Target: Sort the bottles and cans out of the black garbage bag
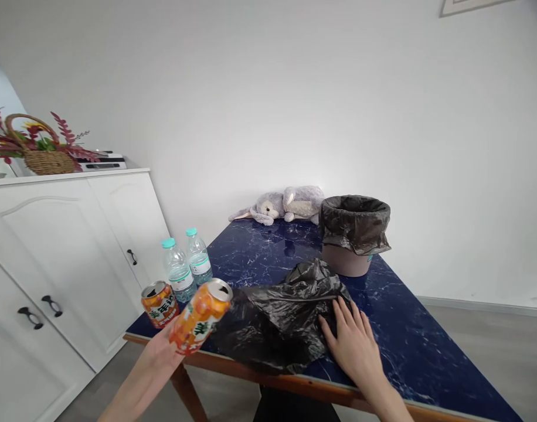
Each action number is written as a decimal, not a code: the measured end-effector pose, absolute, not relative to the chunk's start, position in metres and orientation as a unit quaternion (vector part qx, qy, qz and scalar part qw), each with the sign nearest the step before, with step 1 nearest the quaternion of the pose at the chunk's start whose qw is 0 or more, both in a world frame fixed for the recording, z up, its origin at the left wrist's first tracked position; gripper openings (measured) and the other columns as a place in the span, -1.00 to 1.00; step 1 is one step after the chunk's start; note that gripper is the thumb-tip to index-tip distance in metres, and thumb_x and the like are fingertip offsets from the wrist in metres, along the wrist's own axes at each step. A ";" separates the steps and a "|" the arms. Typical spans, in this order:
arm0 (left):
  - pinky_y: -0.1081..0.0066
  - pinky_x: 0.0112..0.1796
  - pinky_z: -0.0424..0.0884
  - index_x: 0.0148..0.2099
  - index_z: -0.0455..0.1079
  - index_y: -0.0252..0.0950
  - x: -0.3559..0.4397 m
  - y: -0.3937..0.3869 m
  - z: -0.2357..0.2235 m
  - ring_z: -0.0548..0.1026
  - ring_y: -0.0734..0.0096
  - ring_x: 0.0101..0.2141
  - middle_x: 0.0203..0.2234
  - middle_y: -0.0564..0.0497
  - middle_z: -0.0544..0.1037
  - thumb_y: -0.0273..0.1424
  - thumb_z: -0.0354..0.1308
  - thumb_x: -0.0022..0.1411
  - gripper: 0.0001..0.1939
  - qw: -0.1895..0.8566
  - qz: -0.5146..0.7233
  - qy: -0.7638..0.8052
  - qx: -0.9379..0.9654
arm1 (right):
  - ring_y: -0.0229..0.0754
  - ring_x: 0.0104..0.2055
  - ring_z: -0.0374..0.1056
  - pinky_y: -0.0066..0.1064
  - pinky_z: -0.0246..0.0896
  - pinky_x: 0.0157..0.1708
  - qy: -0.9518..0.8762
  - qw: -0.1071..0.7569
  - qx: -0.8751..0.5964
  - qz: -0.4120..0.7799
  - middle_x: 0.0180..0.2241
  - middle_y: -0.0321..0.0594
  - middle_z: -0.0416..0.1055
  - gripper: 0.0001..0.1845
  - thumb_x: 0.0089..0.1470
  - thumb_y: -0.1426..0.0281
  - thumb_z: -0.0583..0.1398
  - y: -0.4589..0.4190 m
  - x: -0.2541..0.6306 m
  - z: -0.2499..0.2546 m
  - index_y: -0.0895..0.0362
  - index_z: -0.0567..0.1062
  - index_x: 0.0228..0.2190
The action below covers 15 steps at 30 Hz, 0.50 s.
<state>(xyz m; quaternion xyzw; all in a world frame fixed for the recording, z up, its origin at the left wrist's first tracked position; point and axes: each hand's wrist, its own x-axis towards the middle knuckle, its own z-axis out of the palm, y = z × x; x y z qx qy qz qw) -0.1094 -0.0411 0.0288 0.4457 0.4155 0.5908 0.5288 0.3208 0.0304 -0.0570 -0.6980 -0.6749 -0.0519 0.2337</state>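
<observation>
My left hand (163, 351) is closed round an orange soda can (201, 319), which tilts to the right with its opened top up. Just left of it a second orange soda can (160, 305) stands upright on the table. Two clear water bottles (179, 271) with turquoise caps stand behind the cans. A black plastic bag (281, 319) lies crumpled at the table's near side. My right hand (355, 340) rests flat on the bag's right edge, fingers stretched out.
The blue marbled table (268, 246) carries a bin (350, 258) lined with a black bag at the right and a grey plush rabbit (286, 205) at the back. To the left is a white cabinet (66, 252) topped by a flower basket (48, 160).
</observation>
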 end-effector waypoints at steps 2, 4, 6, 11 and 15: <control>-0.11 0.28 0.34 0.30 0.47 -0.11 -0.104 -0.045 0.021 0.46 -0.22 0.25 0.21 -0.13 0.56 0.00 0.46 0.08 -0.23 0.549 0.622 0.403 0.387 | 0.18 0.51 -0.02 0.06 -0.16 0.48 -0.679 0.232 -0.694 -0.058 0.42 -0.03 0.21 -0.16 0.34 0.00 -0.12 0.035 0.339 -0.063 0.33 0.33 0.36; -0.12 0.33 0.26 0.34 0.42 -0.05 -0.089 -0.046 0.020 0.44 -0.12 0.27 0.21 -0.07 0.57 0.00 0.37 0.18 -0.29 0.554 0.639 0.400 0.351 | 0.13 0.51 -0.01 0.02 -0.14 0.48 -0.681 0.233 -0.692 -0.064 0.41 -0.04 0.22 -0.16 0.33 -0.01 -0.13 0.037 0.355 -0.070 0.30 0.34 0.35; -0.12 0.33 0.27 0.33 0.43 -0.03 -0.070 -0.042 0.024 0.47 -0.06 0.25 0.15 -0.05 0.60 0.00 0.30 0.24 -0.35 0.551 0.648 0.408 0.332 | 0.11 0.51 0.00 0.01 -0.11 0.47 -0.683 0.235 -0.688 -0.071 0.41 -0.06 0.22 -0.16 0.33 -0.01 -0.14 0.037 0.365 -0.076 0.28 0.35 0.35; -0.07 0.23 0.42 0.19 0.52 -0.25 -0.033 -0.018 0.036 0.54 -0.13 0.17 0.11 -0.20 0.62 0.05 0.27 0.26 -0.38 0.512 0.622 0.468 0.362 | 0.11 0.51 0.00 0.03 -0.09 0.46 -0.688 0.224 -0.685 -0.087 0.42 -0.10 0.21 -0.17 0.33 0.01 -0.16 0.034 0.368 -0.083 0.25 0.36 0.35; 0.02 0.17 0.43 0.17 0.50 -0.21 -0.028 -0.002 0.041 0.55 -0.08 0.12 0.09 -0.14 0.63 0.04 0.32 0.21 -0.39 0.237 0.541 0.612 0.526 | 0.12 0.50 0.03 0.02 -0.08 0.46 -0.690 0.217 -0.683 -0.097 0.40 -0.11 0.24 -0.18 0.34 0.01 -0.16 0.033 0.366 -0.080 0.25 0.39 0.33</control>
